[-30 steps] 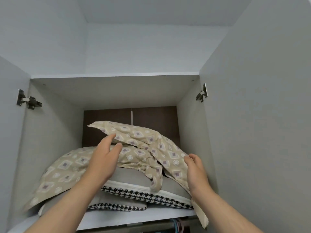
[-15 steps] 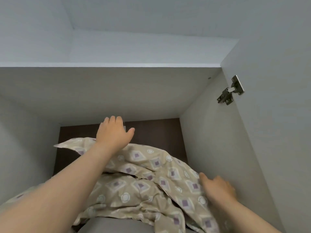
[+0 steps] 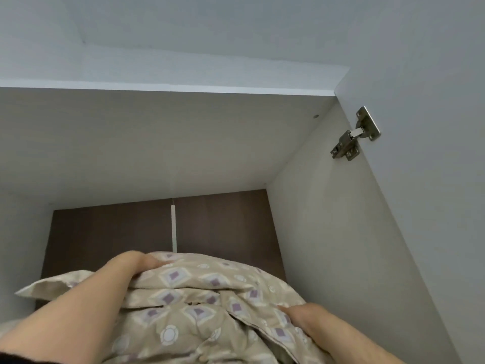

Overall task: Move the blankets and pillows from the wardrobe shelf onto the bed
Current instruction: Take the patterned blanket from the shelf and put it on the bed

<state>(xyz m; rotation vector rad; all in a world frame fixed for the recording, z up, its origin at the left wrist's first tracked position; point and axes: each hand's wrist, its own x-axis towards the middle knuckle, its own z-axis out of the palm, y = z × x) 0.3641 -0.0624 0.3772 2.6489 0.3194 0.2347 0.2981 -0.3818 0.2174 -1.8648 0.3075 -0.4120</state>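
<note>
A beige blanket (image 3: pixel 210 306) with purple diamond and white flower print is bunched up inside the upper wardrobe compartment. My left hand (image 3: pixel 131 266) lies over its top fold, fingers curled down into the cloth at the back. My right hand (image 3: pixel 301 315) is pushed into the folds at the right side, its fingers mostly buried in the fabric. The pillows and the shelf under the blanket are hidden in this view.
The compartment's dark brown back panel (image 3: pixel 223 222) with a white centre strip (image 3: pixel 173 227) stands behind the blanket. The grey right side wall (image 3: pixel 328 245) is close to my right hand. An open door with a metal hinge (image 3: pixel 354 135) is at the right.
The view has tilted up and closer. My left hand came down from above the blanket and curled onto its top fold. My right hand dug into the folds at the right.
</note>
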